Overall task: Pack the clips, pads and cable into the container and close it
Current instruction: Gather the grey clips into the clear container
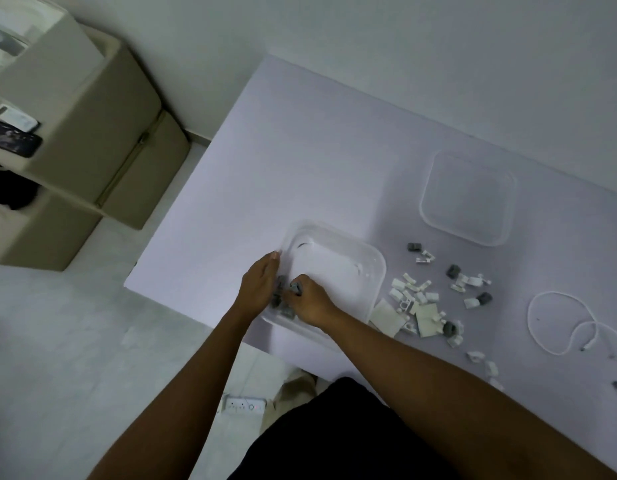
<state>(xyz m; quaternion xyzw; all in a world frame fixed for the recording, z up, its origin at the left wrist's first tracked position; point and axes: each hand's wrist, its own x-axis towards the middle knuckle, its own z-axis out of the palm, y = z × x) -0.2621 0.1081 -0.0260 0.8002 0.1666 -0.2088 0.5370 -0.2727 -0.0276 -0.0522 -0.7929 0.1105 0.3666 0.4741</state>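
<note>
Starting far to the left of the fingers, a beige sofa [92,133] carries a dark phone [14,138], well apart from both hands. The left hand [260,289] lies against the left wall of the clear container [334,268], which stands at the near-left corner of the pale table [300,150]. Its fingers [270,268] are straight and together, the tips reaching the rim. Just right of those fingers the right hand [309,303] reaches into the container's near-left corner, its fingers curled and pinched on a grey clip [295,288]. A few more grey pieces [283,308] lie inside the container between the two hands, close under the fingers; blur hides whether they touch.

Right of the right hand's fingers, past the container's far wall, two pale square pads [386,317] lie flat on the table, the nearer one just beside the container. A heap of white clips [414,294] lies against and partly over them. Loose grey clips [453,270] are scattered around that heap, apart from the fingers. Farther back and to the right of the fingers the clear lid [468,197] lies flat, apart from the container. Farthest right of the fingers, the white cable [563,323] lies in a loose loop on the table, well apart from both hands.
</note>
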